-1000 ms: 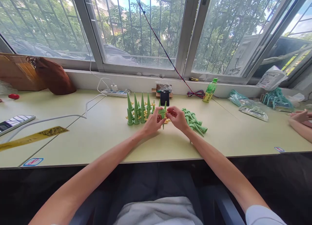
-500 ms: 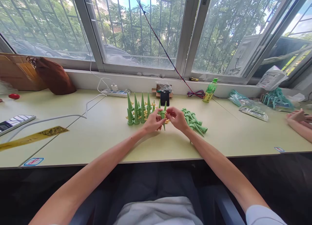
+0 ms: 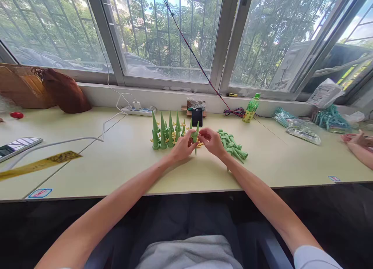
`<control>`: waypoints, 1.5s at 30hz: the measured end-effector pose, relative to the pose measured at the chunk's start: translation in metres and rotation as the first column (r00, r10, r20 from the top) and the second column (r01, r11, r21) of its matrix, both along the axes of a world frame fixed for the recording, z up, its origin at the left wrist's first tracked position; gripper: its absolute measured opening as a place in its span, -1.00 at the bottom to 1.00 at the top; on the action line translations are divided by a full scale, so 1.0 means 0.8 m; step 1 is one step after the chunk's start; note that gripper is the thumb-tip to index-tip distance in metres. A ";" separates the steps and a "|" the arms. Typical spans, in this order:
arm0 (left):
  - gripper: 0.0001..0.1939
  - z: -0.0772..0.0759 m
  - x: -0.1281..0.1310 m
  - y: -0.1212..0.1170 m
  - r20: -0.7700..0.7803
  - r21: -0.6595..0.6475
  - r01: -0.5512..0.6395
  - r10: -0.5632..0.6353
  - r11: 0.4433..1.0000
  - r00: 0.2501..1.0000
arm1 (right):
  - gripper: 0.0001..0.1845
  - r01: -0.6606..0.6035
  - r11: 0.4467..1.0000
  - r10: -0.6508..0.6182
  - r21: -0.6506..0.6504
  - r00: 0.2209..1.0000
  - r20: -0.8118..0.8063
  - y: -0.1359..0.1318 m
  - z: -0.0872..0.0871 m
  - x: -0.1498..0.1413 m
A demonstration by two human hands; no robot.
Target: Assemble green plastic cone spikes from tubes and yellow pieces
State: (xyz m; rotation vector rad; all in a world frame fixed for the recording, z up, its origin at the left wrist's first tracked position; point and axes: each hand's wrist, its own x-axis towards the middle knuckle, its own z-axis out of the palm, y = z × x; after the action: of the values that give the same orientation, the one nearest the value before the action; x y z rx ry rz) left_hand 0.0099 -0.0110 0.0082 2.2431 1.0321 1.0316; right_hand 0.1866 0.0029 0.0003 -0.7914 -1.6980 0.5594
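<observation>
Between my hands, a green plastic spike (image 3: pixel 196 137) points upright just above the table. My left hand (image 3: pixel 184 145) is closed around its left side, thumb across the front. My right hand (image 3: pixel 212 141) pinches at its right side; a small yellowish bit shows at those fingertips, too small to make out. Left of my hands stand several upright green spikes (image 3: pixel 155 139) with small yellow valve-like pieces (image 3: pixel 151 140) on their sides. A pile of loose green spikes (image 3: pixel 231 143) lies just right of my right hand. A few yellow pieces behind my fingers are partly hidden.
A black phone (image 3: pixel 197 117) leans on a small box behind the spikes. Toward the window are a power strip (image 3: pixel 140 111), a green drink bottle (image 3: pixel 251 108) and coiled wire. Bagged teal parts (image 3: pixel 332 119) and another person's hands (image 3: pixel 359 141) are at the right.
The spike in my hands has tilted and shifted very slightly, and my left fingers have moved a little on it. The standing spikes and the pile are unchanged.
</observation>
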 end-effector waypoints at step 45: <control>-0.47 0.000 -0.001 0.001 0.239 -0.248 0.095 -0.034 0.964 0.970 | -0.77 0.071 0.997 -0.074 0.029 0.987 0.143 0.001 -0.001 0.004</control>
State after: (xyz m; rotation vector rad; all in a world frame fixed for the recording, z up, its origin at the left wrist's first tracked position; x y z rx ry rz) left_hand 0.0095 -0.0101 0.0080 1.8837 0.9259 1.0377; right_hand 0.1895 0.0036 -0.0007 -0.8904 -1.7963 0.4396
